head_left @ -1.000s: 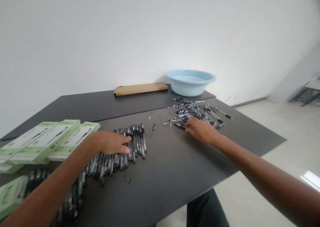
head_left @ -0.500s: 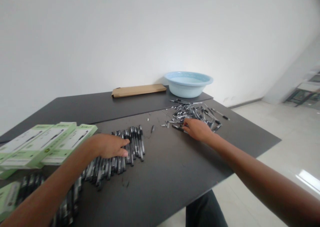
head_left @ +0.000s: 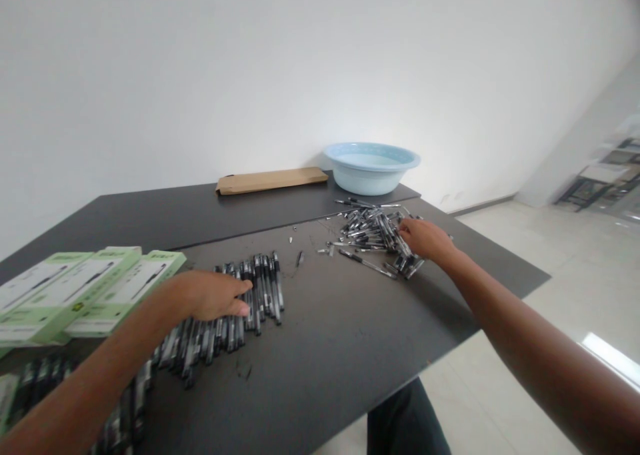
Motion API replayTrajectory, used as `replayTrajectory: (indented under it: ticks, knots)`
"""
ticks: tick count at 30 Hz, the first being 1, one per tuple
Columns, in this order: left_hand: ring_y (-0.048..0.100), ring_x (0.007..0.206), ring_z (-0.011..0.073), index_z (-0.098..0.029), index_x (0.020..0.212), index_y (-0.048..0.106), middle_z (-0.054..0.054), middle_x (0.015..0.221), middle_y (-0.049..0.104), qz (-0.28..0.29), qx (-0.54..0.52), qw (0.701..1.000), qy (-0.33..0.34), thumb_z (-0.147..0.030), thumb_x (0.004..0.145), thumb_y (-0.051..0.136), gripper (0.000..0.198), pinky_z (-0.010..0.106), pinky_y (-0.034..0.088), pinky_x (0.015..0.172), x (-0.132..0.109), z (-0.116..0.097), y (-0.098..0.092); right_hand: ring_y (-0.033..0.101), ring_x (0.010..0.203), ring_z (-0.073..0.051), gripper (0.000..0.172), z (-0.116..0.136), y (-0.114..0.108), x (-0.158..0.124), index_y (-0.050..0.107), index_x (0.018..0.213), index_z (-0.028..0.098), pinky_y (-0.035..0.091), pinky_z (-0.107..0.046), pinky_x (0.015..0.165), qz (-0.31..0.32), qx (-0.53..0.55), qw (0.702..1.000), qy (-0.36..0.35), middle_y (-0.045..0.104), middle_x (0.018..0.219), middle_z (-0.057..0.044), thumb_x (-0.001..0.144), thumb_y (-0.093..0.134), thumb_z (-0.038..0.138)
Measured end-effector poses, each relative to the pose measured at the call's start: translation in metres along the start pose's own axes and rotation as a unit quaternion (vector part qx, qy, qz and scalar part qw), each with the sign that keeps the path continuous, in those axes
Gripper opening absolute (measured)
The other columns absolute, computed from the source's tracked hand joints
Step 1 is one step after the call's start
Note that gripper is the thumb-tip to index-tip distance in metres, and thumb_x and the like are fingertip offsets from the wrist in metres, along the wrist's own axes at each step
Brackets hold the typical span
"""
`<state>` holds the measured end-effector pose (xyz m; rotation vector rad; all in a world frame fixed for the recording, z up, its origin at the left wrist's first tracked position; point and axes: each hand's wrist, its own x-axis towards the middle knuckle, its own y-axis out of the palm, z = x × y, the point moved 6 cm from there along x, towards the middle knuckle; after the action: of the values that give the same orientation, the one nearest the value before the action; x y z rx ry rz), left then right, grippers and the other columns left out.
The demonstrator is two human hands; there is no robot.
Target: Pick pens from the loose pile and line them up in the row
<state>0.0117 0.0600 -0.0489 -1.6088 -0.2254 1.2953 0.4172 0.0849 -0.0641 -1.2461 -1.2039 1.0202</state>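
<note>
My left hand (head_left: 215, 295) lies flat, fingers stretched out, on a long row of black pens (head_left: 250, 295) laid side by side across the dark table (head_left: 325, 335). My right hand (head_left: 425, 237) reaches to the right side of a loose pile of pens (head_left: 375, 231) farther back, its fingers resting on the pile; whether they hold a pen is hidden. A single pen (head_left: 365, 263) lies just in front of the pile.
Green and white pen boxes (head_left: 85, 291) are stacked at the left. A light blue basin (head_left: 371, 167) and a brown envelope (head_left: 273, 179) sit at the back by the white wall. The table's right edge drops to a tiled floor.
My right hand has moved from the pile's near left side across to its right side. The left hand stays on the pen row. The view has shifted slightly right.
</note>
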Motion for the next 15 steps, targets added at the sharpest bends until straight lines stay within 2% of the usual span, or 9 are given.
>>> replayTrajectory:
  ticks: [4, 10, 15]
  knots:
    - [0.050, 0.118, 0.0303, -0.012, 0.137, 0.042, 0.019, 0.134, 0.049, 0.009, 0.012, 1.000, 0.006, -0.039, 0.087, 0.040, 0.057, 0.038, 0.041, 0.095, 0.004, 0.000, 0.004, 0.060, 0.080, -0.023, 0.025, -0.006, -0.002, -0.005, 0.062, 0.092, 0.018, 0.038, -0.030, 0.065, 0.003, 0.005, 1.000, -0.026, 0.066, 0.088, -0.011, 0.087, 0.041, 0.030]
    - [0.048, 0.120, 0.0307, -0.004, 0.138, 0.037, 0.022, 0.136, 0.045, 0.019, 0.023, 1.000, 0.010, -0.037, 0.088, 0.037, 0.060, 0.038, 0.039, 0.097, 0.005, -0.002, 0.004, 0.057, 0.090, -0.018, 0.017, 0.032, 0.005, -0.021, 0.062, 0.089, 0.018, 0.038, -0.026, 0.078, 0.019, 0.024, 0.989, -0.143, 0.064, 0.094, -0.007, 0.086, 0.047, 0.027]
    - [0.051, 0.116, 0.0325, -0.006, 0.136, 0.042, 0.022, 0.132, 0.049, 0.007, 0.012, 1.000, 0.003, -0.037, 0.086, 0.040, 0.059, 0.040, 0.042, 0.093, 0.005, 0.000, 0.006, 0.055, 0.094, -0.022, 0.018, 0.053, 0.018, -0.018, 0.062, 0.094, 0.018, 0.038, -0.030, 0.082, 0.021, 0.018, 0.985, -0.168, 0.061, 0.097, -0.010, 0.085, 0.050, 0.027]
